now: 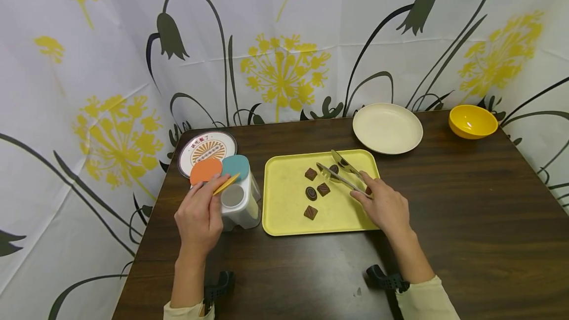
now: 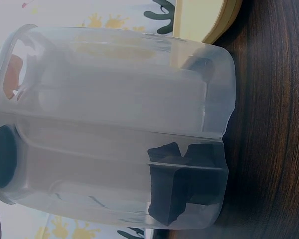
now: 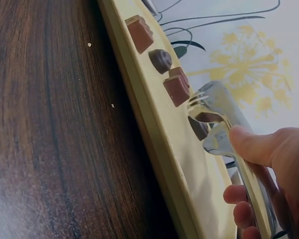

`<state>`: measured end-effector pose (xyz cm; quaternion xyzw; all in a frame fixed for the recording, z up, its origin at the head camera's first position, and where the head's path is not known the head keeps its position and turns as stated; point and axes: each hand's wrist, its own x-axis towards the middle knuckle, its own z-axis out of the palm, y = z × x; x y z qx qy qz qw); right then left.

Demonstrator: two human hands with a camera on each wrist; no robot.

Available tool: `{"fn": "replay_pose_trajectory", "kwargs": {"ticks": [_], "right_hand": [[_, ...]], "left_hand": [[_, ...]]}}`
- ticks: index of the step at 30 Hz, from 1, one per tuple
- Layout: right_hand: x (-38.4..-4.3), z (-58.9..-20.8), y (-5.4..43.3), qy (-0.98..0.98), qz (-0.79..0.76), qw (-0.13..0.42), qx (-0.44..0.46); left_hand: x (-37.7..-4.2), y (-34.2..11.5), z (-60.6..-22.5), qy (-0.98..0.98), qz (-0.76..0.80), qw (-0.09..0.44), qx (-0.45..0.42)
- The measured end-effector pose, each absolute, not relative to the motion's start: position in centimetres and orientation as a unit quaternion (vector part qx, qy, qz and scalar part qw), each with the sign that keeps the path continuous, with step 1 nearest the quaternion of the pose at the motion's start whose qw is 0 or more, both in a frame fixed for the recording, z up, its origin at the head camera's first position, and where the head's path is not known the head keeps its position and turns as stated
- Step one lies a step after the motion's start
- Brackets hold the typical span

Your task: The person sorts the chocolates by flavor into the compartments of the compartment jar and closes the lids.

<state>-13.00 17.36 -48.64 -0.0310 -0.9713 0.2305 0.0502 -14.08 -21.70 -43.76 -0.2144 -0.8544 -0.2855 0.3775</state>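
Observation:
My left hand (image 1: 200, 214) is at the top of a clear storage container (image 1: 251, 201) and holds its yellow flip lid (image 1: 227, 183) tilted up, baring a round opening. Beside it the orange lid (image 1: 206, 170) and teal lid (image 1: 236, 166) lie flat. Dark pieces (image 2: 169, 184) show low inside the container in the left wrist view. My right hand (image 1: 386, 205) grips metal tongs (image 1: 345, 181), one arm fork-ended, over the yellow tray (image 1: 284, 221). Several chocolates lie there, including a square one (image 1: 310, 212) and an oval one (image 1: 311, 193). A dark chocolate (image 3: 198, 128) is at the tong tips; whether it is pinched, I cannot tell.
Behind the container lies a patterned plate (image 1: 226, 141), partly covered by the lids. A cream plate (image 1: 387, 128) stands at the back right, with a yellow bowl (image 1: 473, 121) beyond it. Dark wooden table (image 1: 302, 270) runs along the tray's near side.

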Motion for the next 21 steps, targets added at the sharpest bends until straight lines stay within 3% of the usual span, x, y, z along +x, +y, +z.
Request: {"fn": "replay_pose_trajectory", "kwargs": {"ticks": [21], "right_hand": [[-13.28,-48.82,17.3,-0.964,0.243,0.095,-0.048]], "left_hand": [[-14.12,-21.73,-43.85,-0.856,-0.284,0.376,-0.213]]}}
